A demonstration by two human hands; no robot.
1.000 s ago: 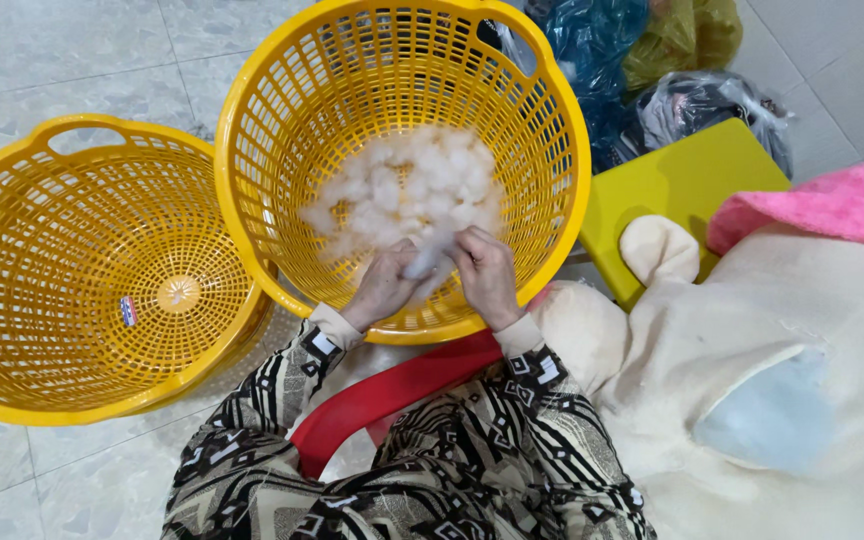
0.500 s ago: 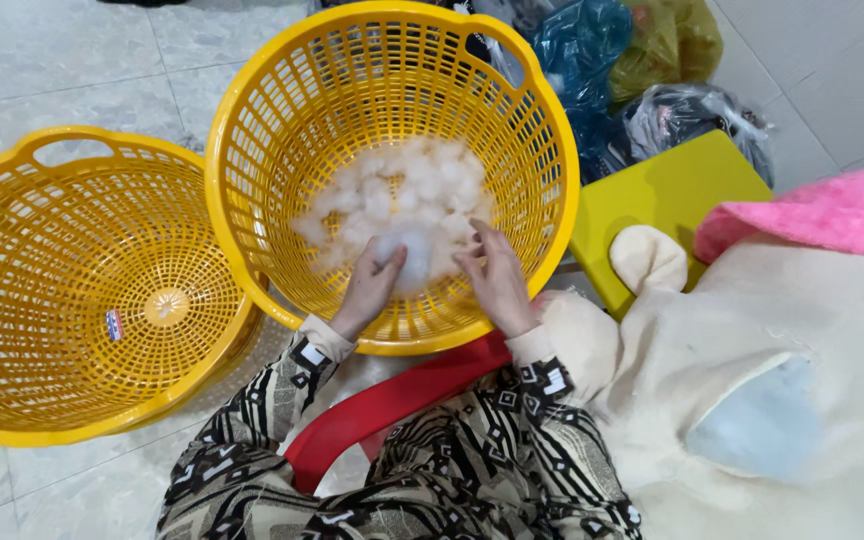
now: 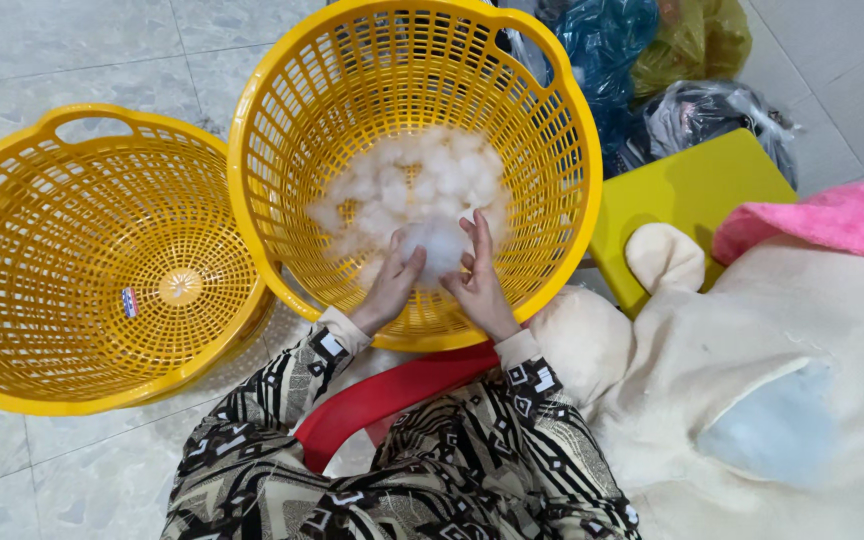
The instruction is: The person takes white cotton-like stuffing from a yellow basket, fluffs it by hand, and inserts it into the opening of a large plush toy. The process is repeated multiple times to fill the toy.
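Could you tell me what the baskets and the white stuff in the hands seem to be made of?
Baskets: likely moulded plastic, glossy yellow, with even lattice holes. White stuff: probably fibre stuffing, matte, wispy clumps. Left hand and right hand touch it.

Both hands, left hand (image 3: 389, 290) and right hand (image 3: 479, 278), now more spread on the white stuffing (image 3: 417, 195).

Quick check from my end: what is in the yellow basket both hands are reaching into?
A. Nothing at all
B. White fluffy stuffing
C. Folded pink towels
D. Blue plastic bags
B. The left hand and right hand both touch a heap of white fluffy stuffing lying inside the tilted yellow basket; the second yellow basket beside it holds no stuffing.
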